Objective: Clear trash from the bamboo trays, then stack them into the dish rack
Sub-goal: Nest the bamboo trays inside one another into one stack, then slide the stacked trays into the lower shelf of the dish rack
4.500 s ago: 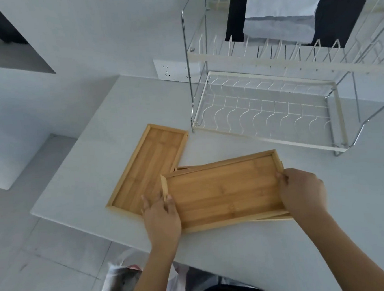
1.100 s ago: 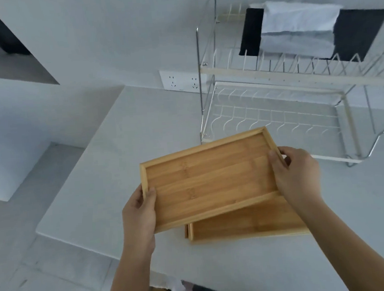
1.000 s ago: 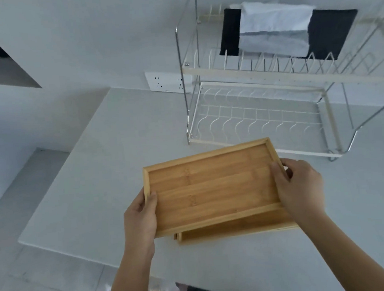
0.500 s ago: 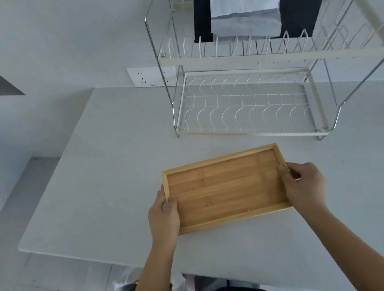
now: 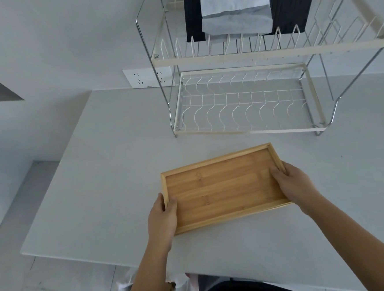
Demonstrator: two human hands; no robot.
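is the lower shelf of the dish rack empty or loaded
Empty: the lower shelf shows only bare white wire, and the bamboo tray is on the table.

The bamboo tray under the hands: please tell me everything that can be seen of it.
The bamboo tray is a shallow rectangle of honey-coloured strips with a low raised rim all round. Nothing lies in it. It sits slightly turned on the white table, in front of the dish rack and apart from it. The left hand grips its left short edge, the right hand its right one, thumbs inside. Whether other trays lie beneath cannot be told.
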